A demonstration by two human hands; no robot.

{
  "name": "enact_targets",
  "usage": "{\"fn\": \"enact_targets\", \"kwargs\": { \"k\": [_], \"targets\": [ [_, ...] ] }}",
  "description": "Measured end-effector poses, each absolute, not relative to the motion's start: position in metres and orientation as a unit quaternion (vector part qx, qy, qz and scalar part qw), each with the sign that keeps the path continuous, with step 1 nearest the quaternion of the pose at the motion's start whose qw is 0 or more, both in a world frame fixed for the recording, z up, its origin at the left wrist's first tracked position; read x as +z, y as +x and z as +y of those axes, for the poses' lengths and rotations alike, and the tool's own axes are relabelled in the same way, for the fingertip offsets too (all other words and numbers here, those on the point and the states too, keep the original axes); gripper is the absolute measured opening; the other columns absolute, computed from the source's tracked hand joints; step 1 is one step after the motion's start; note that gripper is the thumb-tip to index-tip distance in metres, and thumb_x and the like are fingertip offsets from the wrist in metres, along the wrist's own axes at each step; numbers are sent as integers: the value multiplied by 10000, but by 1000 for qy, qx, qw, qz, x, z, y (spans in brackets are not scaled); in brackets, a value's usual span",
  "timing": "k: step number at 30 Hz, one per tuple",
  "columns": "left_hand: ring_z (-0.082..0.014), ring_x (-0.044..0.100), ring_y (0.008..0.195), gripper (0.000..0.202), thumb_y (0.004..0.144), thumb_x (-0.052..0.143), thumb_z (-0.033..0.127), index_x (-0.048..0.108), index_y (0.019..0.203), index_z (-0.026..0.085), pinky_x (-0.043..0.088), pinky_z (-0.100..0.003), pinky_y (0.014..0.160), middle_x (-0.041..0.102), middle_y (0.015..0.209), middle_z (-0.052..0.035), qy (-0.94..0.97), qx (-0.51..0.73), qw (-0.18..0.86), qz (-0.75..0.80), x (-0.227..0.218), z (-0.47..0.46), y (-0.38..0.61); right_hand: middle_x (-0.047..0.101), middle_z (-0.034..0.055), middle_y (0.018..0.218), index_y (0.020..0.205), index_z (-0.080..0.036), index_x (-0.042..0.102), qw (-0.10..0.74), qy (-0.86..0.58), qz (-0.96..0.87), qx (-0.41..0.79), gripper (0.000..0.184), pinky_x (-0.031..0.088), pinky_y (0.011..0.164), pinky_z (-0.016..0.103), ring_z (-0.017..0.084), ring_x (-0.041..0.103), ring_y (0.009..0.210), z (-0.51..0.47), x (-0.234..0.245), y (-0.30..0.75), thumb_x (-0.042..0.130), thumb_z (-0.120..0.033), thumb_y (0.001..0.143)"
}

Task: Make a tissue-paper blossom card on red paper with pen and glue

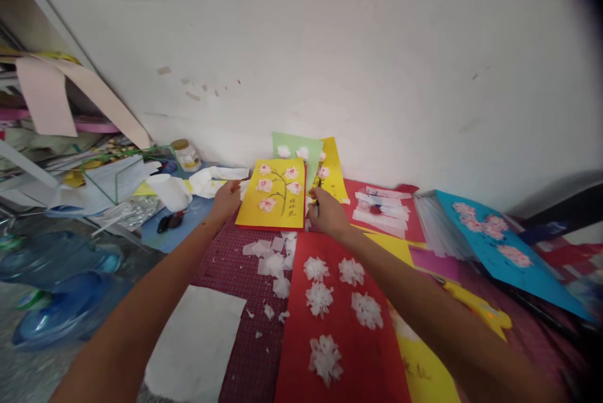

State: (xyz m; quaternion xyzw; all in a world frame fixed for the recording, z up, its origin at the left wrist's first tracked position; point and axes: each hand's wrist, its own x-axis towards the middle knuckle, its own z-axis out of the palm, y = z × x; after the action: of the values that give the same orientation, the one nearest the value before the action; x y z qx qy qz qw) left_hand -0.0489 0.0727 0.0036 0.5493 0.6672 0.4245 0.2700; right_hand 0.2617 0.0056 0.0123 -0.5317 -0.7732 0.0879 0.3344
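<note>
My left hand [227, 198] grips the left edge of a yellow card [274, 194] painted with a brown branch and pink-white tissue flowers. The card stands tilted at the back of the table against other cards. My right hand [328, 213] is at the card's lower right corner, fingers closed around a thin dark pen-like object. In front of my hands lies a red sheet [339, 321] with several white tissue flowers glued on it. Loose white tissue scraps [276, 262] lie beside the red sheet on a dark red checked cloth.
A green card [296, 145] and another yellow card [332, 171] lean on the wall behind. A blue card with pink flowers [499, 246] lies right. White paper [198, 343] lies front left. A white roll [168, 192], jar [186, 153] and blue water bottles [61, 284] are left.
</note>
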Motion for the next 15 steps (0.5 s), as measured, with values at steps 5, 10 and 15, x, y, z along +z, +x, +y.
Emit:
{"fn": "enact_targets", "kwargs": {
  "k": [5, 10, 15],
  "targets": [
    [-166, 516, 627, 108, 721, 472, 149, 561, 679, 193, 363, -250, 577, 545, 599, -4, 582, 409, 264, 652, 10, 14, -48, 702, 105, 1036, 1198, -151, 592, 317, -493, -807, 75, 285, 513, 756, 313, 205, 669, 849, -90, 35, 319, 519, -193, 925],
    [-146, 463, 548, 240, 861, 482, 366, 567, 712, 197, 333, -243, 532, 496, 566, 30, 674, 284, 396, 555, 20, -79, -21, 728, 93, 993, 1187, -237, 625, 307, -522, -793, 65, 287, 541, 727, 343, 230, 700, 820, -206, 19, 382, 551, -201, 912],
    [-165, 557, 715, 212, 905, 524, 382, 602, 824, 203, 362, -248, 629, 632, 769, 6, 762, 159, 396, 487, 24, -168, 12, 739, 67, 886, 1143, -242, 635, 337, -614, -710, 77, 233, 562, 638, 326, 221, 720, 707, -291, -20, 408, 576, -247, 917]
  ]
}}
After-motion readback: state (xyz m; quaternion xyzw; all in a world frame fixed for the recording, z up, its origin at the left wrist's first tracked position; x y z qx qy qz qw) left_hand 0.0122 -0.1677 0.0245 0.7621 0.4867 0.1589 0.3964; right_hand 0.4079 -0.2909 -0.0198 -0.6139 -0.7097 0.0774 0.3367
